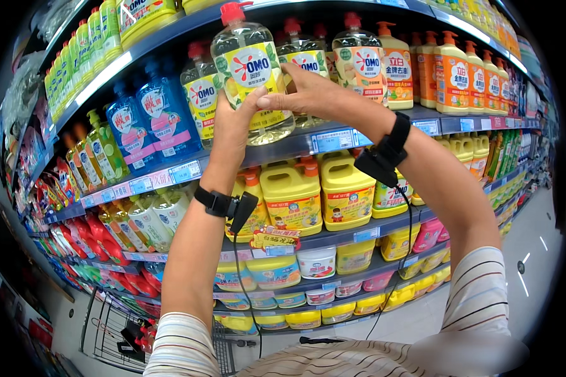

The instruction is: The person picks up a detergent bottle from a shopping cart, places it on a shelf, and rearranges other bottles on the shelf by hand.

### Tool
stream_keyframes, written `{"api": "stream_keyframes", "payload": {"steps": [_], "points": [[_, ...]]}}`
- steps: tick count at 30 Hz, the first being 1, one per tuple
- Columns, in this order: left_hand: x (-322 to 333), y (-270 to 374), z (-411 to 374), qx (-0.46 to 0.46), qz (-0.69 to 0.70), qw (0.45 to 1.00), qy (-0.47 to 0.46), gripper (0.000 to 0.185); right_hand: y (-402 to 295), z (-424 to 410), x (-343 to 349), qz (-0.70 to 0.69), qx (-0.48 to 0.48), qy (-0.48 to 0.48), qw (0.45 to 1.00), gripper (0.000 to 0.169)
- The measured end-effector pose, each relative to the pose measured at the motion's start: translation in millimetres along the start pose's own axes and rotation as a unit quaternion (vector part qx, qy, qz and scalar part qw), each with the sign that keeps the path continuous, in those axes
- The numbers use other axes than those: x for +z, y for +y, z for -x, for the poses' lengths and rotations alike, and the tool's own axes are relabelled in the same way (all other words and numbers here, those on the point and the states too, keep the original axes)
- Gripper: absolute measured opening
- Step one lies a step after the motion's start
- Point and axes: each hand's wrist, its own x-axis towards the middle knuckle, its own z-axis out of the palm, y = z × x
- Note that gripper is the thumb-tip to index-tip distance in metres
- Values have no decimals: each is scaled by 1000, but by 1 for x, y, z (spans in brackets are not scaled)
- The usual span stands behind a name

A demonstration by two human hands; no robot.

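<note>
Between both hands is a clear OMO dish soap bottle (pixel 250 66) with a red pump top and a yellow label, tilted slightly at the front of the upper shelf. My left hand (pixel 238 122) grips its lower left side. My right hand (pixel 306 92) wraps its right side, and the thumbs meet across the label. Whether the base touches the shelf, I cannot tell. Similar OMO bottles stand behind it, one to the left (pixel 200 94) and one with a peach-coloured label (pixel 360 66) to the right.
Blue pump bottles (pixel 162 113) stand left and cream bottles with orange labels (pixel 452 75) right. A shelf edge with price tags (pixel 339 140) runs below. Yellow jugs (pixel 291 198) fill the lower shelf. A wire shopping cart (pixel 104 339) sits lower left. Cables hang from both wrist straps.
</note>
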Motion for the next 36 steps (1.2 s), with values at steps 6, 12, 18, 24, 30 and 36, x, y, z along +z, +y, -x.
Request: {"api": "stream_keyframes", "payload": {"steps": [6,12,18,24,30,36], "points": [[-7,-16,-12,17,-39,999,-15,56,32,-27,2,-18,-60,-29,998,84],[-18,-29,-11,31,-70,997,-20,60,40,-31,18,29,-32,10,999,76],[-23,-21,-14,0,-130,990,-47,70,42,-26,21,20,-40,51,998,72],[-30,-18,-17,-4,-157,986,-55,74,37,-21,28,-8,-63,93,994,74],[-32,-32,-12,38,-169,982,-74,70,51,-18,39,94,-98,146,980,73],[-36,-31,-20,27,-231,970,-75,65,39,-21,32,170,-30,105,979,62]]}}
